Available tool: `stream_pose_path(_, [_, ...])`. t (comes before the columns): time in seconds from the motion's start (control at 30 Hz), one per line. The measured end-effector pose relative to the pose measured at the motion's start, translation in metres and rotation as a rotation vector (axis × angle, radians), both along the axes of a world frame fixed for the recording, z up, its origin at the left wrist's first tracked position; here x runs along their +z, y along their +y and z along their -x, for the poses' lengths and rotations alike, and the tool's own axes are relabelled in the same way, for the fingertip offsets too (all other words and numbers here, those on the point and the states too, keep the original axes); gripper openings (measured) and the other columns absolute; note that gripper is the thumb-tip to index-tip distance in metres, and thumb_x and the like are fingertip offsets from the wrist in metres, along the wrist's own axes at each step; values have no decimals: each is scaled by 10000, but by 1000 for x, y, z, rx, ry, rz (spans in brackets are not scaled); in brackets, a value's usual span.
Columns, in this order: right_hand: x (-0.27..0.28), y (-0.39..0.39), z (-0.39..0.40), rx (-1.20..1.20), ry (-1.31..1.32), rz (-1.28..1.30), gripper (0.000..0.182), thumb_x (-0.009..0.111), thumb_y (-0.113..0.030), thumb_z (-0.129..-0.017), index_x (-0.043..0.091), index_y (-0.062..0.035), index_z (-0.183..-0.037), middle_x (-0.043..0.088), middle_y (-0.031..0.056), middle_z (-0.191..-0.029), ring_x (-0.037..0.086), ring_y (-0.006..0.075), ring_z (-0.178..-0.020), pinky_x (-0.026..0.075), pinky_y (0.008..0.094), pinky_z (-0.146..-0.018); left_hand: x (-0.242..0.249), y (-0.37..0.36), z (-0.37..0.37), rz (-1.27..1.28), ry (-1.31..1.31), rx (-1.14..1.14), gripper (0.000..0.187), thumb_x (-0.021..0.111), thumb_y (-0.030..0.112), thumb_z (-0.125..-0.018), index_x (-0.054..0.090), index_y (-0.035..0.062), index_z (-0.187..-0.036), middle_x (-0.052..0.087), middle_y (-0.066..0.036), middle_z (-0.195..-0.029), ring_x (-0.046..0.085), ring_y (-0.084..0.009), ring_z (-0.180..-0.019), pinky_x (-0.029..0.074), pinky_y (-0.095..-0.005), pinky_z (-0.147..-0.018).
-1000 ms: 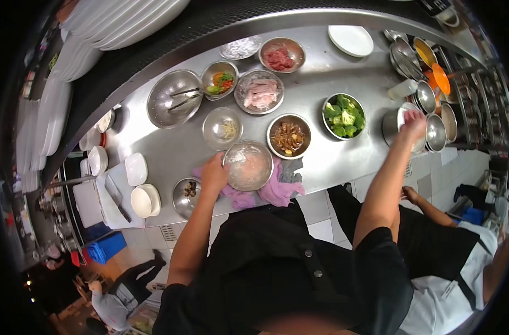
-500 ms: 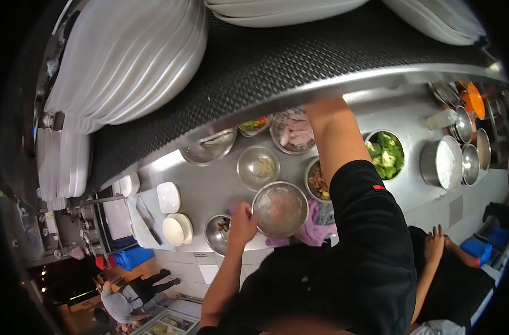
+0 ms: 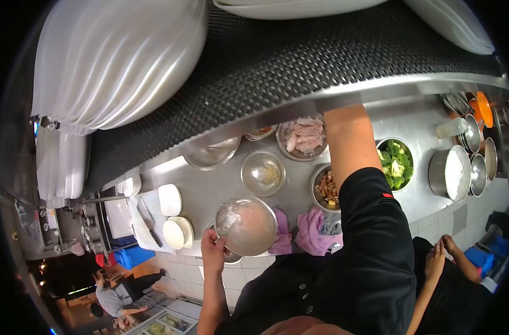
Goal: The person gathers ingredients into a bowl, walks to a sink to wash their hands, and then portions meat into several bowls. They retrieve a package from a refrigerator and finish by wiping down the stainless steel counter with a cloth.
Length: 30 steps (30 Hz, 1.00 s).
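My left hand point(image 3: 213, 250) grips the rim of a metal bowl point(image 3: 246, 226) with a whitish, powdery coating inside. The bowl is raised and partly covers a smaller metal bowl point(image 3: 232, 258) under it. My right forearm reaches up beneath the shelf edge, and the shelf hides the hand. Left of that forearm stands a metal bowl of pale raw meat point(image 3: 305, 135). Below the meat is a bowl of brown pieces point(image 3: 326, 187), partly behind the sleeve. To the right sits a bowl of broccoli point(image 3: 395, 163).
A shelf point(image 3: 299, 61) with stacked white plates point(image 3: 120, 61) overhangs the counter. A knife point(image 3: 148, 220) lies on a white board point(image 3: 140, 229) at left. Purple cloths point(image 3: 311, 231) lie near the front edge. Metal pots point(image 3: 449, 174) stand at right. Another person's hands point(image 3: 435, 257) show at lower right.
My left hand has moved the powdery bowl left and slightly down, over the smaller bowl, uncovering more of the purple cloths. My right hand remains hidden; the view has shifted slightly.
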State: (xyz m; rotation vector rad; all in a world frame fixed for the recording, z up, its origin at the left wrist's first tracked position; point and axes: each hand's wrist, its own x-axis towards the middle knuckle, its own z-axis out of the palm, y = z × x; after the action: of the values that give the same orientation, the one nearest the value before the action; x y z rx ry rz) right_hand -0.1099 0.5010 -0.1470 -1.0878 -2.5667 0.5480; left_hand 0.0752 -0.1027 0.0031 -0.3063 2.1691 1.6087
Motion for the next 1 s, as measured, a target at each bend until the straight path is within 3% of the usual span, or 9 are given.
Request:
stream_pose_path(0.27, [56, 76, -26, -311, 807, 79, 398, 687, -80, -791, 531, 36, -1138, 681, 206, -1004, 667, 313, -931, 546, 408, -854, 5, -13, -1, -88, 55, 66, 190, 585, 20, -908, 439, 138, -938, 567, -11, -813, 543, -96, -573, 437, -233, -440])
stream_pose_path(0.47, [105, 235, -254, -882, 1556, 448, 343, 667, 6, -782, 483, 55, -1067, 657, 203, -948, 665, 267, -845, 569, 399, -790, 15, -23, -5, -117, 48, 76, 175, 583, 35, -923, 440, 123, -973, 567, -28, -848, 556, -118, -606, 442, -257, -474])
stream_pose_path(0.53, [133, 254, -314, -1049, 1540, 123, 355, 611, 75, -747, 461, 41, -1067, 625, 203, -1001, 649, 253, -718, 575, 378, -649, 19, -26, -7, -137, 52, 80, 164, 576, 44, -931, 435, 111, -980, 555, -33, -848, 551, -127, -609, 438, -264, -479])
stream_pose_path(0.63, [146, 289, -385, -1137, 1603, 264, 465, 564, 49, -841, 504, 25, -1302, 636, 256, -1164, 709, 311, -808, 614, 428, -593, 19, -34, -4, -147, 62, 61, 156, 575, 53, -935, 437, 110, -981, 555, -34, -848, 549, -126, -611, 437, -267, -478])
stream_pose_path(0.67, [151, 293, -403, -1161, 1623, 514, 368, 565, -52, -917, 500, 5, -1274, 622, 253, -1140, 706, 360, -846, 626, 438, -622, 23, -30, -4, -157, 74, 70, 153, 574, 56, -937, 438, 114, -973, 561, -32, -844, 548, -121, -614, 428, -258, -485])
stream_pose_path(0.77, [153, 261, -411, -1134, 1592, 601, 366, 579, -162, -964, 467, 49, -1241, 597, 260, -1115, 699, 388, -874, 639, 462, -679, 23, -33, 0, -192, 86, 100, 150, 573, 51, -943, 440, 120, -962, 566, -24, -841, 547, -115, -616, 423, -252, -502])
stream_pose_path(0.8, [156, 235, -408, -964, 1568, 591, 418, 595, -244, -987, 439, 71, -1214, 577, 248, -1071, 701, 389, -869, 641, 489, -738, 24, -37, 1, -227, 96, 102, 143, 567, 47, -946, 446, 121, -961, 570, -16, -836, 544, -110, -621, 422, -254, -517])
stream_pose_path(0.87, [137, 200, -404, -796, 1546, 591, 306, 558, -184, -990, 469, 57, -1156, 581, 203, -1002, 694, 332, -801, 637, 467, -746, 24, -44, 4, -257, 108, 127, 134, 567, 46, -947, 456, 118, -966, 574, -16, -836, 543, -111, -624, 425, -261, -520])
stream_pose_path(1.0, [141, -15, -362, -384, 1331, 400, 142, 578, -140, -1014, 579, 1, -999, 629, 97, -884, 646, 199, -763, 586, 355, -702, 38, -75, -1, -310, 111, 214, 116, 571, 44, -943, 482, 109, -978, 588, -22, -840, 541, -116, -633, 429, -277, -527])
